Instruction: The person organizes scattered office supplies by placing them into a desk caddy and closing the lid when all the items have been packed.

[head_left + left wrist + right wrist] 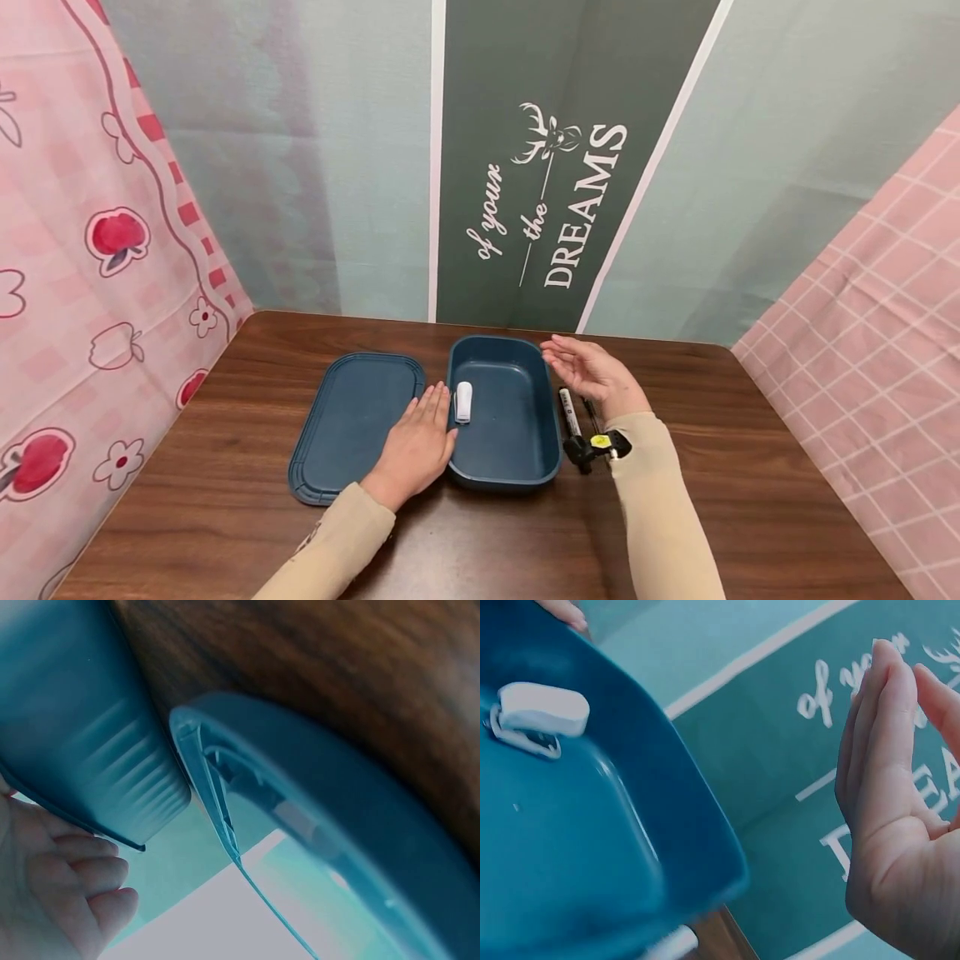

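Observation:
A deep blue rectangular box [504,417] stands without its cover on the table. Inside, near its left wall, lies a small white rounded object [544,709] with a thin loop along one side; its kind is unclear. My left hand [416,442] has its fingers straight and touches the box's left side, as the left wrist view also shows. Over the box's right rim, my right hand [588,371] is raised with fingers loosely bent and nothing in them. The flat blue lid [360,421] lies left of the box, close to my left hand.
A white-bodied marker [570,412] and a thin dark pen-like item [589,408] lie right of the box, partly hidden by the right wrist and its camera [592,447]. The brown wooden table [480,542] ends at a printed curtain [360,167] behind.

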### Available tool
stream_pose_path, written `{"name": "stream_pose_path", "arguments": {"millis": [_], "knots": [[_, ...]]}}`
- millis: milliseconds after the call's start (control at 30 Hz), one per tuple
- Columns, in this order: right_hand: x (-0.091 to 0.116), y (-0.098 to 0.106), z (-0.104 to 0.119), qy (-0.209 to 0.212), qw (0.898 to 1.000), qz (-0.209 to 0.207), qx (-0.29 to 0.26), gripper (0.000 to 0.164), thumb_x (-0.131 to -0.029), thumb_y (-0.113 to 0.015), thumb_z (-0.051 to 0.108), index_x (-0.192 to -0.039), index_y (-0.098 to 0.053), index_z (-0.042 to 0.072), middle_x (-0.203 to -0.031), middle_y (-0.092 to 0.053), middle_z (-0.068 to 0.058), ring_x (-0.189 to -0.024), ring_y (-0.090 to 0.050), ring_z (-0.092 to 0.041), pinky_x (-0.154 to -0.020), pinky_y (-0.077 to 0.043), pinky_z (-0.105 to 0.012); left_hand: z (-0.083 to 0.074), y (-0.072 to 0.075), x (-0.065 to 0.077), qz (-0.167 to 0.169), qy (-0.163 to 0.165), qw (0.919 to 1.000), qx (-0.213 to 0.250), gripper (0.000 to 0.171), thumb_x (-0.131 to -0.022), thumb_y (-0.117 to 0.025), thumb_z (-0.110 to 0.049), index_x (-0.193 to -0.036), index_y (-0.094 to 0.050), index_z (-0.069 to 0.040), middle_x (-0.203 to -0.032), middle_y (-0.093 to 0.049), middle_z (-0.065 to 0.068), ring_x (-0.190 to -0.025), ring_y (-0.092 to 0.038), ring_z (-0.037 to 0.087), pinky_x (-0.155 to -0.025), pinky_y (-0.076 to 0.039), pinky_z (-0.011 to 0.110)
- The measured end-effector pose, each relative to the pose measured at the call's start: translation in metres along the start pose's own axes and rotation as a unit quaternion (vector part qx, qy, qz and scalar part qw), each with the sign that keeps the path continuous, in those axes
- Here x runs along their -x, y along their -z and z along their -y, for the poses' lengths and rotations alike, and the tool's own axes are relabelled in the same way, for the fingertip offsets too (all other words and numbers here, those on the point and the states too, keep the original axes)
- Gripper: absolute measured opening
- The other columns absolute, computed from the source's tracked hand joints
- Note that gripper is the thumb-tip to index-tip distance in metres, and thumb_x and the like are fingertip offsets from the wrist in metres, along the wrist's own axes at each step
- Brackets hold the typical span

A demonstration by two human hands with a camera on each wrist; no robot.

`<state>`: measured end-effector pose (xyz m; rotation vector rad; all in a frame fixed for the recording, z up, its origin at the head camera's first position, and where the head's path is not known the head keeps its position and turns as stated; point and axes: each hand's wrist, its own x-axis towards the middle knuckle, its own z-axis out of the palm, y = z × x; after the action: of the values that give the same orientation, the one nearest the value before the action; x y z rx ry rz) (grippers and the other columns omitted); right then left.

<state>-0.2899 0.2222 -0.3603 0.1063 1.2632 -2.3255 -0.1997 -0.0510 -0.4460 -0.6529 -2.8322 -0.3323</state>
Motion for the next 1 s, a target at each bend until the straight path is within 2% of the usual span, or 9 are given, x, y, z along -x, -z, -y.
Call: {"name": "stream_pose_path", "arguments": {"millis": [300,433,500,533,600,633,767,867,1000], "knots": [[0.02,0.033,0.013,0.035,0.998,-0.027,-0.034,0.035,-0.099,-0.04,0.0,-0.083,-0.071,-0.005,-0.083,-0.07,-0.016,-0.075,-0.07,-0.019,-0.069,-0.055,-0.023,0.001,0.001,0.001,-0.004,0.004,1.0,-0.006,0.056,-0.097,-0.049,-0.028,-0.139,-0.039,0.009,-0.145,-0.037,0.022,-0.134,-0.035,0.031,-0.108,-0.031,0.043],[0.031,0.048,0.014,0.073,0.993,-0.079,0.054,0.031,-0.097,-0.046,-0.001,-0.082,-0.073,0.002,-0.081,-0.07,-0.011,-0.075,-0.07,-0.017,-0.07,-0.056,-0.024,0.001,0.0,0.001,-0.006,0.003,1.0,-0.002,0.057,-0.097,-0.05,-0.027,-0.139,-0.039,0.009,-0.144,-0.037,0.023,-0.134,-0.035,0.032,-0.108,-0.031,0.043],[0.037,0.056,0.014,0.097,0.978,-0.118,0.143,0.023,-0.095,-0.051,0.0,-0.085,-0.071,0.003,-0.08,-0.07,-0.007,-0.074,-0.069,-0.014,-0.07,-0.055,-0.023,0.0,0.0,0.001,-0.005,0.001,1.0,-0.004,0.057,-0.097,-0.049,-0.028,-0.139,-0.039,0.009,-0.145,-0.037,0.023,-0.134,-0.035,0.032,-0.108,-0.031,0.043],[0.039,0.06,0.014,0.109,0.965,-0.137,0.195,0.019,-0.095,-0.053,0.001,-0.089,-0.07,0.0,-0.08,-0.07,-0.005,-0.073,-0.069,-0.013,-0.07,-0.055,-0.023,0.0,0.0,0.001,-0.004,0.0,1.0,-0.004,0.057,-0.097,-0.049,-0.028,-0.139,-0.038,0.009,-0.144,-0.037,0.023,-0.134,-0.035,0.032,-0.108,-0.031,0.043],[0.043,0.068,0.012,0.129,0.926,-0.171,0.311,0.015,-0.094,-0.054,0.003,-0.097,-0.067,-0.006,-0.081,-0.07,-0.003,-0.071,-0.069,-0.012,-0.069,-0.056,-0.025,0.0,0.001,0.001,-0.006,-0.001,1.0,-0.006,0.057,-0.097,-0.05,-0.028,-0.139,-0.039,0.009,-0.144,-0.037,0.023,-0.134,-0.036,0.032,-0.108,-0.032,0.043],[0.045,0.072,0.011,0.135,0.899,-0.19,0.372,0.018,-0.094,-0.055,0.004,-0.101,-0.065,-0.009,-0.082,-0.07,-0.004,-0.071,-0.069,-0.013,-0.069,-0.056,-0.027,0.0,0.001,0.001,-0.008,-0.001,0.9999,-0.007,0.057,-0.097,-0.05,-0.027,-0.139,-0.039,0.009,-0.144,-0.038,0.023,-0.133,-0.036,0.032,-0.108,-0.032,0.043],[0.047,0.086,0.002,0.131,0.761,-0.255,0.582,0.024,-0.092,-0.058,0.01,-0.098,-0.066,-0.012,-0.077,-0.07,-0.009,-0.063,-0.067,-0.015,-0.06,-0.056,-0.03,0.001,0.002,0.001,-0.011,0.001,0.9999,-0.005,0.057,-0.096,-0.051,-0.027,-0.138,-0.04,0.009,-0.143,-0.038,0.023,-0.133,-0.037,0.032,-0.107,-0.033,0.042],[0.048,0.095,-0.005,0.103,0.68,-0.283,0.668,0.02,-0.09,-0.062,0.012,-0.092,-0.068,-0.007,-0.075,-0.068,-0.014,-0.06,-0.062,-0.017,-0.053,-0.05,-0.032,0.0,0.001,0.001,-0.01,0.004,0.9999,0.001,0.057,-0.096,-0.052,-0.026,-0.139,-0.039,0.009,-0.144,-0.038,0.023,-0.134,-0.036,0.032,-0.108,-0.032,0.043],[0.049,0.101,-0.012,0.075,0.633,-0.295,0.712,0.017,-0.089,-0.063,0.011,-0.087,-0.067,-0.005,-0.08,-0.065,-0.018,-0.056,-0.055,-0.02,-0.048,-0.044,-0.036,0.0,0.0,0.001,-0.004,0.008,0.9999,0.005,0.057,-0.096,-0.052,-0.027,-0.139,-0.039,0.009,-0.144,-0.037,0.023,-0.134,-0.036,0.032,-0.108,-0.031,0.043]]}}
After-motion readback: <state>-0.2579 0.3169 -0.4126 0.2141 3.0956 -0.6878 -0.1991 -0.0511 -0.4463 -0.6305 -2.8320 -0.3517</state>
